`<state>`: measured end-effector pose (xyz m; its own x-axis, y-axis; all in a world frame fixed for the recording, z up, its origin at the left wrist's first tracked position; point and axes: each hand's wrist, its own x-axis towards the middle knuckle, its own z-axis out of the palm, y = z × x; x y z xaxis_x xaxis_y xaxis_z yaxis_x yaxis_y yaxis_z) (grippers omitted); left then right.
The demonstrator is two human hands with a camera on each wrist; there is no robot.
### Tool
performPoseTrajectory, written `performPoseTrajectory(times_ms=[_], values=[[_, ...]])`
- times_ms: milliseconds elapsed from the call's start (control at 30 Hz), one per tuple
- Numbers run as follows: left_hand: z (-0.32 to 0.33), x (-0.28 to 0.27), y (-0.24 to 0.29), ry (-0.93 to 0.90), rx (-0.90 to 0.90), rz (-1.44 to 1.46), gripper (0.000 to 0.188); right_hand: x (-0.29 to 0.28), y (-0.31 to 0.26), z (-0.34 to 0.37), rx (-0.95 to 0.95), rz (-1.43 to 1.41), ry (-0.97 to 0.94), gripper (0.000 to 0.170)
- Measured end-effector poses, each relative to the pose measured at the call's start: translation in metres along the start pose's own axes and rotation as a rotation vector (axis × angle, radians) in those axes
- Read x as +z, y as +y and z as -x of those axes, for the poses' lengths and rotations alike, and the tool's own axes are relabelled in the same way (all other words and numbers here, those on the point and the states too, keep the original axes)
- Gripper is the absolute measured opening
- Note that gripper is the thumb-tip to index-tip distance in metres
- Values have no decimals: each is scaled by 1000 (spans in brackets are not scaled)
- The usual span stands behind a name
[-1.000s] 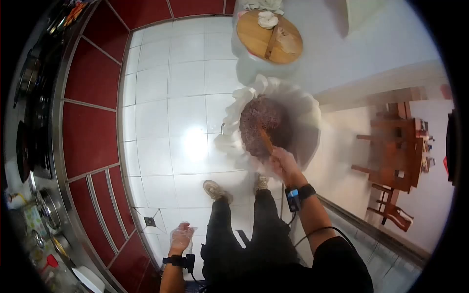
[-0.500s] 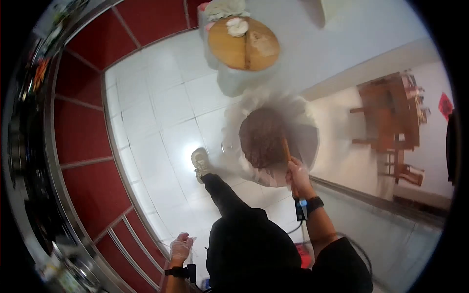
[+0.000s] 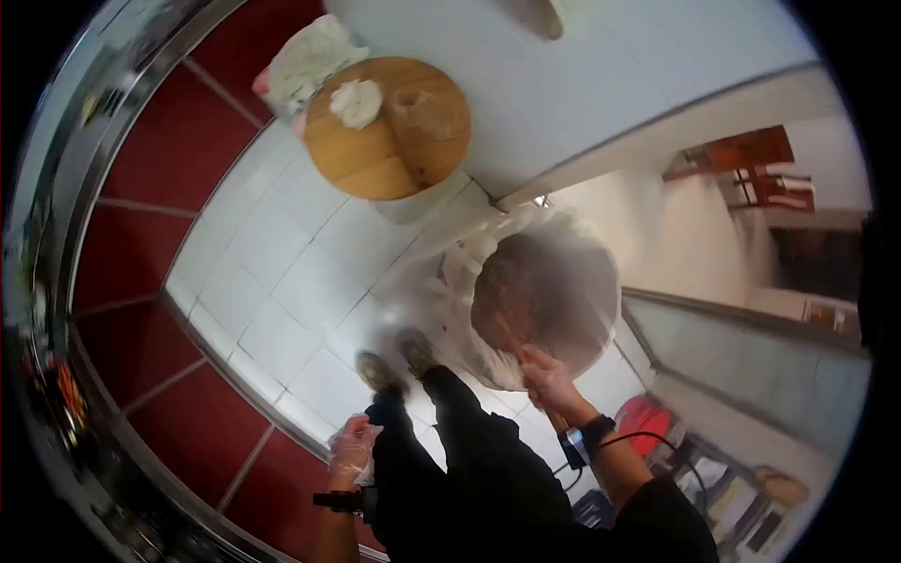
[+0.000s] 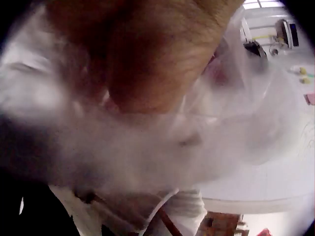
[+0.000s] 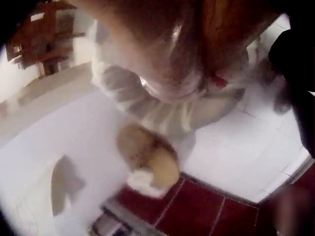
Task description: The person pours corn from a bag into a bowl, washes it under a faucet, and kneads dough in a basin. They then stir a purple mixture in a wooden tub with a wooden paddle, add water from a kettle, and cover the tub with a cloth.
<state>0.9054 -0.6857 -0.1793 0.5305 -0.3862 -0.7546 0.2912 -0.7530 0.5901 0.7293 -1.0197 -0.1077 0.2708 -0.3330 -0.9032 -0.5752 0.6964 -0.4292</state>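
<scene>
My right hand [image 3: 552, 380], in a clear plastic glove, grips a wooden stick [image 3: 508, 333] that slants down into a large round tub. The tub's rim is draped with a pale gathered liner [image 3: 457, 272]. Inside lies a dark reddish-brown mass [image 3: 502, 281], hazy as if behind steam, and the stick's lower end is hidden in it. My left hand [image 3: 350, 448], gloved likewise, hangs beside my left leg with fingers loosely curled around nothing. Glove plastic blurs much of the left wrist view, with the left hand [image 4: 152, 64] large at its top.
Beyond the tub, a round wooden lid [image 3: 347, 169] with a crumpled white cloth [image 3: 357, 103] on it rests on a support by the wall. Red cabinets [image 3: 131, 253] line the left side. A glass door [image 3: 732, 347] and a red stool-like object [image 3: 643, 422] are at the right.
The head view has turned, and the feet have shifted on the tiles. My right hand has moved the stick through the mass, first rightward, then back left. The left hand stays low.
</scene>
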Motion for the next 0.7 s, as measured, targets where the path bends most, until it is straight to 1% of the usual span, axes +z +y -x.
performPoseTrajectory(times_ms=[33, 67, 133, 167, 233, 267, 333, 367, 433, 467, 533, 567, 600, 700], values=[[-19, -2, 7, -53, 6, 109, 29, 5, 0, -16, -44, -4, 34, 44], [-36, -3, 16, -70, 37, 135, 25, 6, 6, -39, -86, -1, 70, 43], [-70, -18, 28, -188, 73, 19, 23, 12, -2, -69, -188, 6, 120, 38], [-85, -25, 32, -247, 94, -42, 22, 14, -5, -76, -163, -35, 144, 38], [-112, -43, 41, -298, 144, -260, 23, 21, -12, -78, -97, -126, 189, 39], [-131, -51, 45, -326, 183, -367, 24, 26, -20, -69, 34, -127, 274, 40], [-164, -73, 49, -410, 233, -538, 24, 52, -21, -51, -12, -365, 380, 40], [-177, -81, 55, -440, 230, -530, 24, 61, -18, -46, -36, -472, 430, 40], [-199, -93, 74, -498, 221, -521, 25, 73, 3, -52, -54, -512, 504, 41], [-204, -92, 110, -515, 195, -693, 25, 78, 9, -57, -71, -534, 538, 42], [-224, -84, 151, -561, 388, -795, 25, 79, -12, -61, -113, -557, 580, 42], [-231, -78, 162, -588, 476, -843, 25, 75, -20, -63, -123, -566, 601, 42], [-240, -66, 167, -611, 510, -698, 24, 71, -25, -72, -186, -595, 561, 42], [-270, -25, 200, -713, 437, -864, 39, 57, -33, -108, -202, -533, 481, 42]])
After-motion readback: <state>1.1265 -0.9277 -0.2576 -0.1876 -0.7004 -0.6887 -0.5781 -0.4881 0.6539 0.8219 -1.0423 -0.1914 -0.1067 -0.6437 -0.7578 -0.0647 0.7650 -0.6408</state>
